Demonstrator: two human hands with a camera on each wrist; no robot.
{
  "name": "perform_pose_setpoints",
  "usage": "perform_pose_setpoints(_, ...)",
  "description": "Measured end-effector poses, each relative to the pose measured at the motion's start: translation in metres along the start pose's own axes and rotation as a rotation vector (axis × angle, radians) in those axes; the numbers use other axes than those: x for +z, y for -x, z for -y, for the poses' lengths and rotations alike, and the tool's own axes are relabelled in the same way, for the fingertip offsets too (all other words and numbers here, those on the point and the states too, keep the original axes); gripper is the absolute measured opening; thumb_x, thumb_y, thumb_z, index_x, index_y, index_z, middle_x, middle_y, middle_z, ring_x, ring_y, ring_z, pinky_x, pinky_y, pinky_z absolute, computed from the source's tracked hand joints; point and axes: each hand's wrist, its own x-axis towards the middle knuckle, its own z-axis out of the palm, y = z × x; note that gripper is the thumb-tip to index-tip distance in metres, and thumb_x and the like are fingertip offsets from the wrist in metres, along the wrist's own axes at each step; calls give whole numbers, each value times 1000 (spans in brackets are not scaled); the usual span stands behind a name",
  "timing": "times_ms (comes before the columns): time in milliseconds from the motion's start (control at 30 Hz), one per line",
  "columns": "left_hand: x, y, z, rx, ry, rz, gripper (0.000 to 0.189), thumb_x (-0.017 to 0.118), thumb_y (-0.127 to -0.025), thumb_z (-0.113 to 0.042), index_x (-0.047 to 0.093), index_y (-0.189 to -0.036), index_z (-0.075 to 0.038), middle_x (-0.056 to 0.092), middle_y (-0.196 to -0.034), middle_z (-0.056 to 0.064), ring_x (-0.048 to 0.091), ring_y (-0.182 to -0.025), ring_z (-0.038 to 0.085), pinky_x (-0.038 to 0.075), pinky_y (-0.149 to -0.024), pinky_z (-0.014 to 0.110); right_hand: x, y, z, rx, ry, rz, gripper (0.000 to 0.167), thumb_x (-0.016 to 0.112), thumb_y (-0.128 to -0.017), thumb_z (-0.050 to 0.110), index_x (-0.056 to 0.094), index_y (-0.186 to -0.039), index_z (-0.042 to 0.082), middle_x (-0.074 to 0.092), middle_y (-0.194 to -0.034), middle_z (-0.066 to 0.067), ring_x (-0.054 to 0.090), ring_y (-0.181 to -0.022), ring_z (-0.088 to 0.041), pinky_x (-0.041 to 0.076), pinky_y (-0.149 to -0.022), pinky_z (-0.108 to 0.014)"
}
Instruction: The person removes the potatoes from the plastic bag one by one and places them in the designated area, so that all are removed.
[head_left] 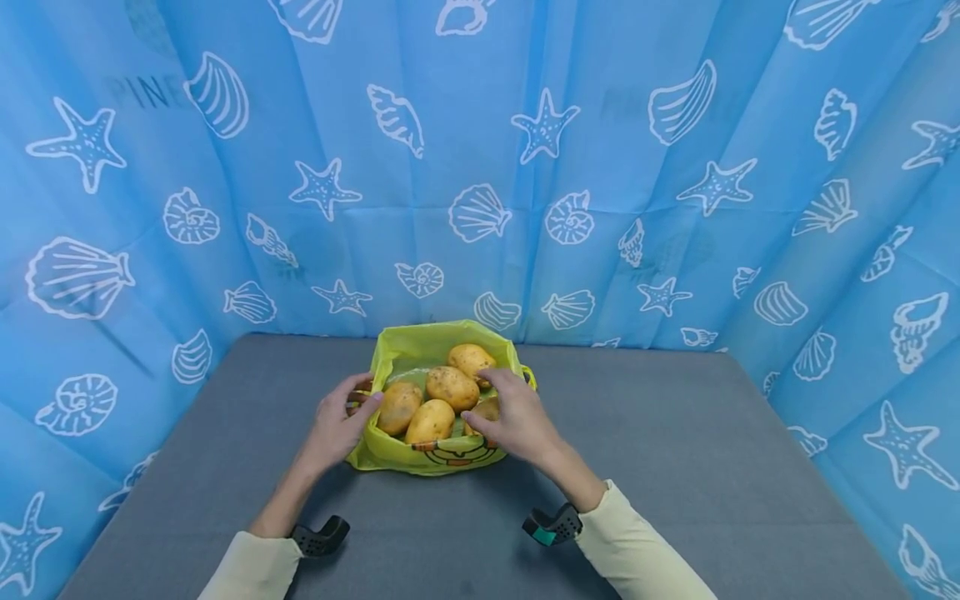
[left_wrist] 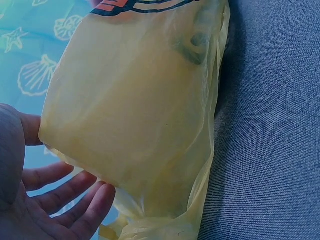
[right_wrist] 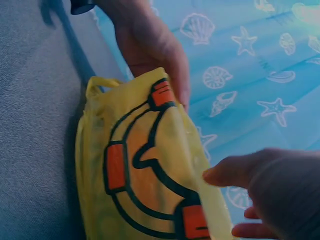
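Observation:
A yellow plastic bag (head_left: 442, 460) with a printed black-and-orange figure stands with its mouth spread wide. Several potatoes (head_left: 452, 387) lie inside it. At the bag's left rim, my left hand (head_left: 341, 421) holds the edge, thumb on the inner side and fingers outside. The left wrist view shows those fingers (left_wrist: 95, 210) spread along the bag's side. My right hand (head_left: 517, 417) reaches over the right rim, thumb and fingers apart above a partly hidden potato (head_left: 487, 408). In the right wrist view, its thumb (right_wrist: 227, 170) extends over the bag's edge; no firm hold shows.
The bag rests on a grey cloth-covered table (head_left: 637, 433), near its back edge. Behind and on both sides hangs a blue curtain (head_left: 480, 167) with white shells and starfish. A handle loop (head_left: 530, 377) sticks out at the bag's right. Each wrist wears a dark band (head_left: 321, 537).

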Motion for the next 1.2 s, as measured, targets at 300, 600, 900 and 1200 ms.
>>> perform_pose_setpoints(300,0,1,1,-9,7,6,47,55,-107,-26,50,-143,4,58,-132,22,59,-115,36,50,-93,53,11,5,2,187,86,51,81,88,-80,34,52,-139,-9,55,-129,-25,56,-114,-38,48,-93,-54)
perform_pose_setpoints(600,0,2,1,-8,10,15,47,55,-107,-25,50,-143,4,58,-132,22,58,-115,35,49,-94,52,20,11,-4,238,204,86,88,90,-75,43,54,-132,-14,55,-119,-28,55,-107,-40,46,-90,-54)
perform_pose_setpoints(900,-1,-5,-2,11,21,10,46,56,-106,-25,51,-143,3,59,-130,22,58,-115,35,49,-94,53,18,7,-7,228,171,59,89,90,-75,42,52,-136,-10,53,-124,-27,54,-110,-41,45,-93,-56)
perform_pose_setpoints(1200,1,-1,0,9,2,7,46,56,-106,-24,52,-142,3,59,-130,21,59,-113,35,51,-92,51,-9,9,-19,182,-158,8,92,91,-76,29,44,-149,1,48,-139,-19,54,-118,-34,52,-91,-53)
